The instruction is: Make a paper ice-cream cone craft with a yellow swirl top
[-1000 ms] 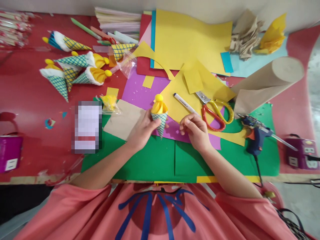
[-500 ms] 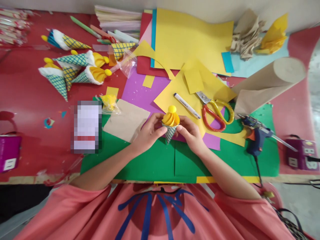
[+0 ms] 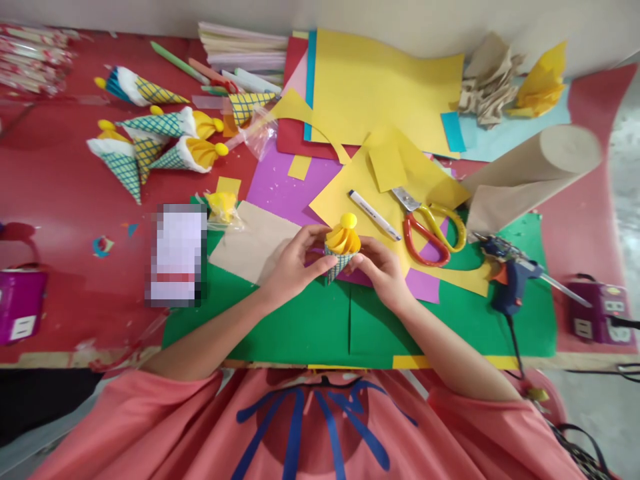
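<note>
Your left hand point(image 3: 290, 270) and right hand point(image 3: 383, 270) are together, both clamped on the paper cone point(image 3: 341, 248), held tip-down over the green sheet point(image 3: 300, 320) on the worktop point(image 3: 65, 200) (yellow swirl and ball on top). Marker point(image 3: 374, 215) just past it at 1 o'clock, scissors point(image 3: 433, 227) at 2, glue gun point(image 3: 507, 277) at 3. Finished cones point(image 3: 150, 143) far out at 10 o'clock.

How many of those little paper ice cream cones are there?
7 that I can make out: one paper ice cream cone held between the left hand and right hand, five clustered on the red table at far left, and one by the plastic bag. Overlaps may hide more.
</note>
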{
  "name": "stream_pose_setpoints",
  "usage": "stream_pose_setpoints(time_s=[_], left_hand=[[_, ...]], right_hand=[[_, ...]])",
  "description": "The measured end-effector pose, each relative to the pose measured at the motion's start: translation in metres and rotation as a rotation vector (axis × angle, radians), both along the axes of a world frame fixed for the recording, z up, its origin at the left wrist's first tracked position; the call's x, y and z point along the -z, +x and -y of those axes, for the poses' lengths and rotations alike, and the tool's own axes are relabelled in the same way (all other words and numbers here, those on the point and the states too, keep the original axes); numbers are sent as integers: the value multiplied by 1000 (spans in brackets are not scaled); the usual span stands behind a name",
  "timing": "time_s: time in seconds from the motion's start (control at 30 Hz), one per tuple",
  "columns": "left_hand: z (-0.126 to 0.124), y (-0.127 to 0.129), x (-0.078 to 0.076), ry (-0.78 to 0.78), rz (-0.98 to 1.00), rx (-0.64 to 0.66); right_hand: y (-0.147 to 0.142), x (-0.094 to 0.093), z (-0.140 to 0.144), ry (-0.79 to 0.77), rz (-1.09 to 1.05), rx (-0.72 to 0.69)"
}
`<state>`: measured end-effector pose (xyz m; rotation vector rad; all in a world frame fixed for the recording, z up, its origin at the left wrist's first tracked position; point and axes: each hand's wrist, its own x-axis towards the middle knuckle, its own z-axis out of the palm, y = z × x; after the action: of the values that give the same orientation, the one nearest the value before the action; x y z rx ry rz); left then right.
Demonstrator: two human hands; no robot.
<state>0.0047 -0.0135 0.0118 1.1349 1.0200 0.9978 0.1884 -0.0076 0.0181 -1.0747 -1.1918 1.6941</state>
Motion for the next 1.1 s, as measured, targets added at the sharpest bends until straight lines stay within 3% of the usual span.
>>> stream_pose_setpoints(time_s=[0.2,0.3,0.37,0.5,0.6,0.73,0.83,0.93,1.1], left_hand=[[-11,-13,-4,72,-59,-96],[-25,-28,-5,145,-136,-230],[-34,-35,-4,210,-122,-338],[-36,-34,0,227,-33,-444],[-30,-27,-1,231,-40,-440],[-26,-25,-6,246,-72,-406],[-26,-27,-8,255,-80,-398],[-26,-27,-7,261,-55,-403],[-24,-24,-1,301,47,-354]], right_hand=[[-3,-1,4,-17,-21,4],[1,-12,5,-30,35,-39],[5,-22,-1,73,145,-92],[2,-34,-46,505,518,-163],[-17,-23,-95,752,869,-208],[-44,8,-141,802,1168,-189],[-49,13,-157,844,1217,-99],[-40,-8,-171,816,1205,-27],[-25,-63,-195,810,1317,62]])
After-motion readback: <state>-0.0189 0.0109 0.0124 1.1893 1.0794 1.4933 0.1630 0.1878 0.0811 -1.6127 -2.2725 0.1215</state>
